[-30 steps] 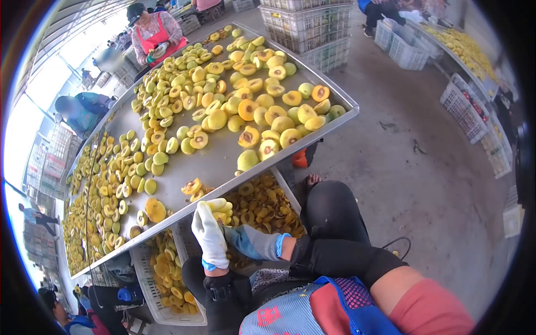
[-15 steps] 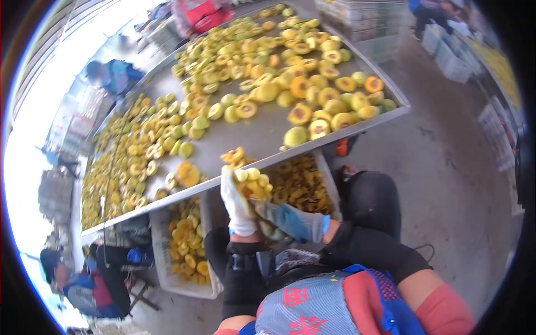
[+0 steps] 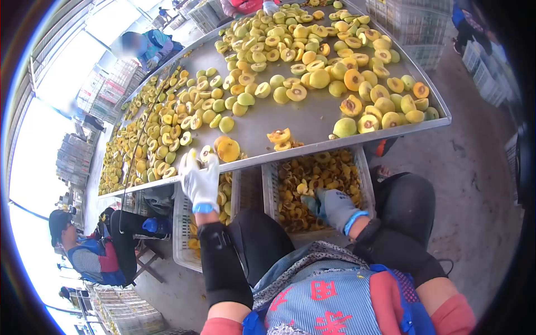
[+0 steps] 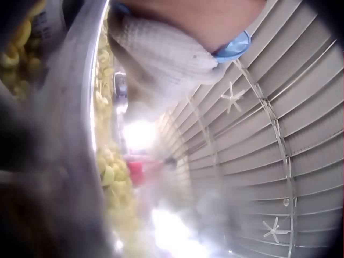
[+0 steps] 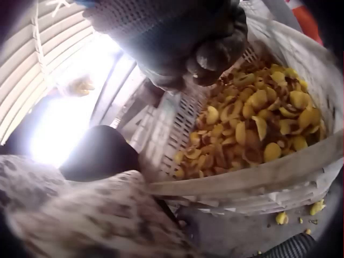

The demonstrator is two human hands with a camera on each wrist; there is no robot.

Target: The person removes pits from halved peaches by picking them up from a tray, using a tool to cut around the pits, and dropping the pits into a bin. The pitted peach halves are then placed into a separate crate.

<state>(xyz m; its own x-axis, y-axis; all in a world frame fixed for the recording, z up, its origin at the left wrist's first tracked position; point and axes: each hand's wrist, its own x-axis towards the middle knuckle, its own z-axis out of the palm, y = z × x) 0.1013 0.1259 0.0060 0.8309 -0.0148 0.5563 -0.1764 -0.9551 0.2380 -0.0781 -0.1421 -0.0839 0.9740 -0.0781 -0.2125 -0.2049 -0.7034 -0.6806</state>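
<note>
The left hand (image 3: 200, 181), in a white glove, is at the metal tray's near edge (image 3: 251, 161), its fingers spread beside a cut fruit half (image 3: 206, 152) and a larger orange-yellow piece (image 3: 228, 150). Whether a fingertip touches fruit is unclear. In the left wrist view the glove (image 4: 161, 56) is blurred and its fingertips are hidden. Over the right crate (image 3: 270, 192) of yellow scraps (image 3: 318, 174) hangs the right hand (image 3: 336, 207), gloved in grey-blue. The right wrist view shows that hand's fingers (image 5: 215, 56) curled above the crate's side, with no held thing visible.
Many halved fruits (image 3: 319, 79) cover much of the tray. Left of the right crate stands another crate (image 3: 183, 234) holding fruit pieces. A seated person (image 3: 92, 251) is at the left; stacked crates (image 3: 410, 25) stand behind the tray.
The hands, earlier together with yellow fruit pieces in the left, have parted. The left moved to the tray edge without those pieces; the right moved over the crate. The head view has shifted.
</note>
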